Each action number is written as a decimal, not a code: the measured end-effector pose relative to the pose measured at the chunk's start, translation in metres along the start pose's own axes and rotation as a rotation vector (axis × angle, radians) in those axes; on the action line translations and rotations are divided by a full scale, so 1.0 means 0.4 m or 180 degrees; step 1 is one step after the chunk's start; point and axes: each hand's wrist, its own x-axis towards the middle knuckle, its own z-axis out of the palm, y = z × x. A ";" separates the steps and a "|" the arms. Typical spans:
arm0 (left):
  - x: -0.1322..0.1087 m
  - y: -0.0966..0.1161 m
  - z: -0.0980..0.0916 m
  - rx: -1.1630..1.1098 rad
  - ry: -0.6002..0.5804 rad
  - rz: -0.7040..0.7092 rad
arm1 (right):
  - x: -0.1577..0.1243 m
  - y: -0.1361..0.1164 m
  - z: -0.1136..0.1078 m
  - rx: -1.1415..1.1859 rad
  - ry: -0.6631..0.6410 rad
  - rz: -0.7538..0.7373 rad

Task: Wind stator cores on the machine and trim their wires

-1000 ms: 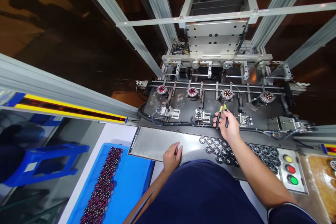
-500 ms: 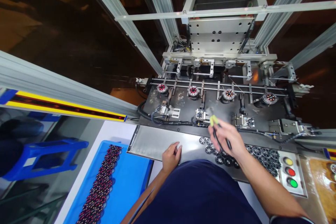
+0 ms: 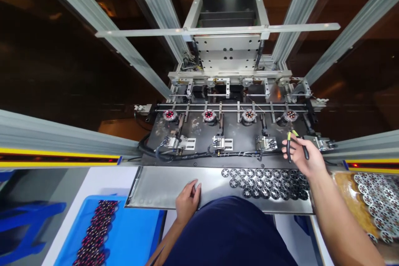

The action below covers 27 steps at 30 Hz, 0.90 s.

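Note:
My right hand (image 3: 299, 153) grips small pliers (image 3: 292, 141) with yellow-green and black handles, their tip pointing up towards the rightmost wound stator (image 3: 290, 115) on the black machine deck (image 3: 240, 133). Three more stators with red-copper windings (image 3: 209, 115) sit in a row to its left. My left hand (image 3: 187, 199) rests with curled fingers on the front edge of the steel tray (image 3: 174, 183), holding nothing that I can see. Several bare black stator cores (image 3: 264, 181) lie on the tray's right half, just below my right hand.
A blue bin (image 3: 131, 232) at lower left holds rows of wound stators (image 3: 93, 237). At the right, a sheet carries several pale stator cores (image 3: 374, 195). Aluminium frame rails (image 3: 218, 30) and a yellow-striped guard bar (image 3: 62, 158) surround the machine.
My right hand has carried the pliers from the third stator, back over the tray, then right to the fourth stator. The view has shifted right. My left hand stays on the tray edge.

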 end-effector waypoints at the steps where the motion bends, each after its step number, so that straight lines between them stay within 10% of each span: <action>1: 0.000 0.000 0.000 0.0003 -0.0005 -0.0001 | 0.011 0.003 -0.006 0.0022 -0.0003 -0.0010; 20: -0.001 0.004 -0.004 -0.0186 -0.0191 -0.0381 | 0.008 -0.006 -0.003 0.0170 -0.0130 -0.0231; 27: 0.016 0.028 -0.024 -0.0595 -0.0264 -0.0739 | -0.254 0.082 0.047 -0.2027 -0.3042 0.0240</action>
